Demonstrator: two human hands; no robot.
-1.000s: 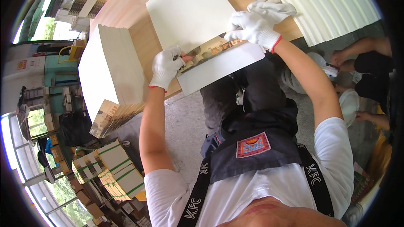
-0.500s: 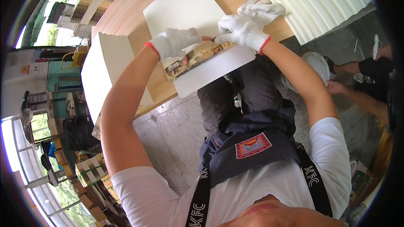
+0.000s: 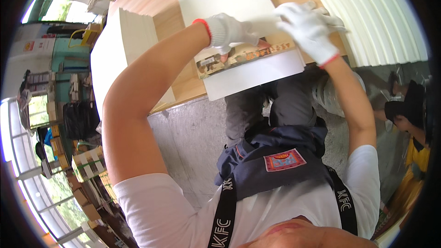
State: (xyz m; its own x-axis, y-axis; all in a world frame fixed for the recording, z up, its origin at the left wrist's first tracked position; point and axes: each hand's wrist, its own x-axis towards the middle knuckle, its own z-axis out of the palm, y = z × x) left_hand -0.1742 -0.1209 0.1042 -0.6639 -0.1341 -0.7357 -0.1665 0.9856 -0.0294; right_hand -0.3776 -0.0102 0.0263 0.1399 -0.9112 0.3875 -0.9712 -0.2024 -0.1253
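My left hand (image 3: 231, 33), in a white glove with bare fingertips showing, rests with its fingers apart on a long printed strip (image 3: 243, 57) with a brown and orange pattern. The strip lies on a white sheet (image 3: 257, 76) that sticks out past the table's front edge. My right hand (image 3: 305, 30), also gloved and slightly smeared by motion, is raised beyond the strip's right end, fingers stretched out and nothing visible in them. Behind it lie spare white gloves (image 3: 339, 22), partly hidden. A larger white sheet (image 3: 225, 0) lies beyond my hands.
A tall stack of white sheets (image 3: 121, 41) stands at the left of the wooden table (image 3: 170, 27). Ridged stacks of white sheets (image 3: 367, 14) fill the right. A round white bucket (image 3: 328, 92) stands below, right. At far right another person's arm (image 3: 404, 124) shows.
My right hand has lifted off the strip and moved right, toward the spare gloves. My left hand has moved along the strip, fingers now spread over it. The whole view has shifted.
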